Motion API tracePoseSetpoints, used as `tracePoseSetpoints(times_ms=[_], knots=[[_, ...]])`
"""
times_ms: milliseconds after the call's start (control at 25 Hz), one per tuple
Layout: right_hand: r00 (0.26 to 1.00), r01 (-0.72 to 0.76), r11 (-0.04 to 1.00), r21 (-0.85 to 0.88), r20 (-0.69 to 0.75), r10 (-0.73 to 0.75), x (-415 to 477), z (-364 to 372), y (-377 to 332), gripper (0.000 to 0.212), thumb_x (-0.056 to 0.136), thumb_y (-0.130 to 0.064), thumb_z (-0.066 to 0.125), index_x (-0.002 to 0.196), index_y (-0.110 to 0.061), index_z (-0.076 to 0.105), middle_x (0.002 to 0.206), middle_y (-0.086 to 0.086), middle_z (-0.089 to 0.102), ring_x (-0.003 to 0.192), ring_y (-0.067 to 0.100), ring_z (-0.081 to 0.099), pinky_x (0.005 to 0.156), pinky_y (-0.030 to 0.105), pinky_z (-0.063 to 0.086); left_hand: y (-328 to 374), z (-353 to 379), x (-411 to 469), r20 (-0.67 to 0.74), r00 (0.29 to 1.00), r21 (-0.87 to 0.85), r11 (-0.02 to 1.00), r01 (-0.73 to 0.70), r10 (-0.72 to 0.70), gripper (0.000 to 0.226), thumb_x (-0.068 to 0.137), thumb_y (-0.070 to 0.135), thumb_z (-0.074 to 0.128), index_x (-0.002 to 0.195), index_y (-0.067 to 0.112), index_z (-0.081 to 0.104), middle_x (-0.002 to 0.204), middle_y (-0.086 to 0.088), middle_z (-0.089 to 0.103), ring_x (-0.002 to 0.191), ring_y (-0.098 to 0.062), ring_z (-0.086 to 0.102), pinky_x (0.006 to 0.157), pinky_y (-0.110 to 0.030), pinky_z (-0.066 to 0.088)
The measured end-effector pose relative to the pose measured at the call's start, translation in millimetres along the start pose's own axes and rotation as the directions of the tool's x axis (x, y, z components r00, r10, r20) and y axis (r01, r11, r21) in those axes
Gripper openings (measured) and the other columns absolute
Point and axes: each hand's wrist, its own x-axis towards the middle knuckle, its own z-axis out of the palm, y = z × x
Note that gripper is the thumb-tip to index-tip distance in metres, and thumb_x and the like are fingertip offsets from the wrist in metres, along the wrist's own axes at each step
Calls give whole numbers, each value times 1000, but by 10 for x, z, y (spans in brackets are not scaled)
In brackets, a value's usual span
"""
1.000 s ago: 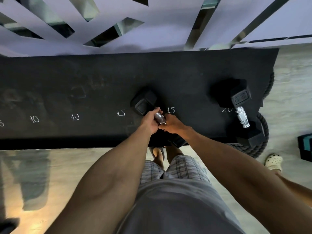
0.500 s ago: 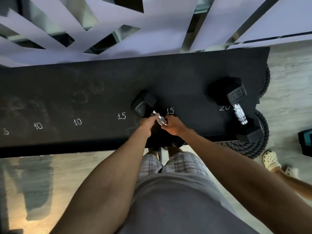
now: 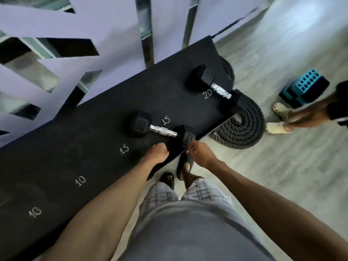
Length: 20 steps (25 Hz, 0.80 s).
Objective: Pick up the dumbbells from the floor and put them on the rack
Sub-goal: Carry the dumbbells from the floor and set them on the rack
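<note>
A black hex dumbbell (image 3: 162, 129) with a chrome handle lies on the black rack (image 3: 75, 147) beside a chalked "15". A second, larger dumbbell (image 3: 220, 89) lies further right by the "20" mark. My left hand (image 3: 157, 153) hovers over the rack's front edge with fingers curled and nothing in it. My right hand (image 3: 200, 152) is just below the near head of the first dumbbell, fingertips close to or touching it, holding nothing.
A coiled thick rope (image 3: 243, 127) lies on the floor at the rack's right end. A black and teal block (image 3: 305, 87) stands further right. Another person's legs and pale clogs (image 3: 278, 127) are at the right. A purple cut-out wall (image 3: 94, 25) rises behind the rack.
Both hands have let go of the dumbbell's handle and drawn back toward me. The dumbbell now lies on the rack by itself. My head has turned, tilting the view rightward.
</note>
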Motion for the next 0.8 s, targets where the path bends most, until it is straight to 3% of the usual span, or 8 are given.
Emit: tracePoseSetpoints(times_ms=[120, 320, 560, 800], knots=[[979, -187, 982, -7, 80, 186, -612, 196, 451, 19, 93, -16, 51, 104, -6, 64, 102, 18, 71, 96, 36, 65, 77, 35, 50, 150, 245, -176, 106, 988, 93, 988, -121, 111, 16, 85, 30, 50, 90, 26, 65, 103, -4, 72, 97, -27, 68, 92, -39, 54], [907, -419, 894, 158, 41, 418, -1640, 689, 1048, 22, 95, -18, 47, 104, -4, 62, 104, 20, 70, 98, 38, 64, 76, 35, 47, 541, 820, -473, 258, 930, 336, 878, -340, 261, 23, 90, 26, 52, 105, 17, 67, 119, -7, 68, 113, -26, 62, 94, -31, 48], [755, -586, 668, 458, 10, 656, -3044, 1584, 1398, 28, 98, -18, 46, 114, 0, 61, 109, 18, 70, 102, 33, 65, 85, 37, 51, 917, 1777, -1063, 469, 822, 554, 616, -559, 324, 26, 94, 21, 51, 115, 12, 62, 124, -7, 64, 115, -24, 59, 92, -29, 45], [600, -583, 407, 703, 35, 799, -4471, 2646, 1572, 29, 92, -14, 46, 104, 5, 64, 103, 20, 71, 96, 35, 67, 84, 43, 54, 893, 2965, -1917, 635, 723, 654, 307, -691, 273, 26, 93, 23, 52, 114, 12, 63, 120, -8, 66, 110, -24, 61, 92, -29, 48]])
